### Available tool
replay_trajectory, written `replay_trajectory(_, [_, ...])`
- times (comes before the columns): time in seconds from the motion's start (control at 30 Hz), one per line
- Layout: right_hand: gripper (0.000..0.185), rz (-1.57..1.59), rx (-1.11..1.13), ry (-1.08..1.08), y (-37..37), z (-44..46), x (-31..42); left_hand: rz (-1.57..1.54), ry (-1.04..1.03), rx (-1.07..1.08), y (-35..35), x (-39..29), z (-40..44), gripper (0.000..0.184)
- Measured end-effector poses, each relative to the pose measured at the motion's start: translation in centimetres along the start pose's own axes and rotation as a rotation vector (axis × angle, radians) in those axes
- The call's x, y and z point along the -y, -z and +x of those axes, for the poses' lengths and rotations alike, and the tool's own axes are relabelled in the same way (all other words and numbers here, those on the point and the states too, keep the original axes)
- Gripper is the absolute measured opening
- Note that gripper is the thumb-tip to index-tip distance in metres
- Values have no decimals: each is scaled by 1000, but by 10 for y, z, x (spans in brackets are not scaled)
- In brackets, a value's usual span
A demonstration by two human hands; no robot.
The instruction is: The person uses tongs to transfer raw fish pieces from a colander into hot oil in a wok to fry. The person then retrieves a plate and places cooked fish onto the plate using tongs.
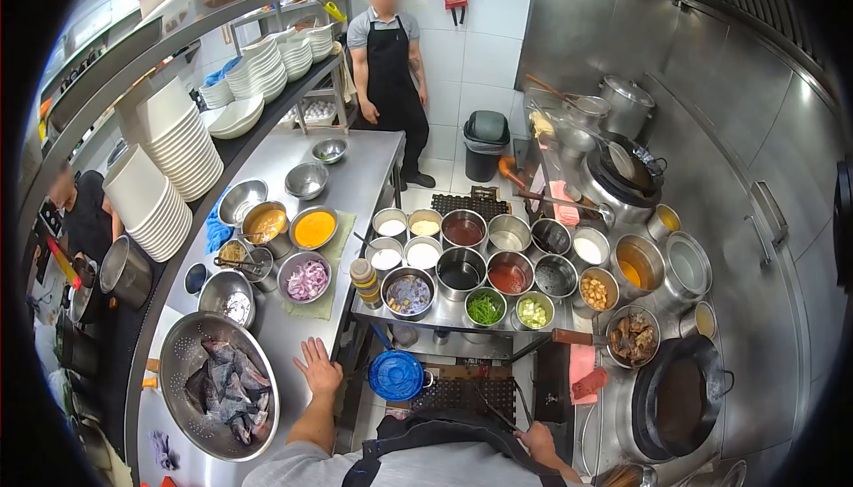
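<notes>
From where I stand, the person's left hand [318, 369] is over the near part of the left steel tabletop [362, 163], fingers spread wide, its grip holding nothing; I can't tell whether the palm presses on the metal. Just left of it sits a big steel colander [175, 349] with dark-skinned fish pieces [233, 389] heaped inside.

The right hand [536, 443] is low, right of the person's body, its grip narrow around what look like dark tongs [499, 412], their two arms spread apart and pointing to the far side.

Farther along the left tabletop are chopped red onion [306, 280] in a bowl and, beyond it, a bowl of yellow liquid [314, 228]. In the middle, pots of sauces and cut food stand close together, with chopped greens [485, 307] in the near row and a squeeze bottle [365, 283] at the left end. A blue container [396, 374] is lower down, between the hands. A wok [651, 398] sits near right, and another person [385, 65] stands by the far wall.
</notes>
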State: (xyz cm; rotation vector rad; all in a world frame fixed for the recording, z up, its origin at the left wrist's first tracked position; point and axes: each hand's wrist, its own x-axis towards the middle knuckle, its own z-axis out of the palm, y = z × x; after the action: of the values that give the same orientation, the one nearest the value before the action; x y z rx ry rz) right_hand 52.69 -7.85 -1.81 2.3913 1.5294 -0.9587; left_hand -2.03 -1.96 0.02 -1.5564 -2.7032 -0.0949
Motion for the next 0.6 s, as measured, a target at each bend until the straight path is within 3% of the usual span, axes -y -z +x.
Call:
replay_trajectory(0.47, [62, -10, 114, -107, 6, -6, -7, 5, -12, -23, -3, 0, 0, 83])
replay_trajectory(0.6, [61, -6, 21, -51, -2, -2, -7, 5, -5, -11, -2, 0, 0, 83])
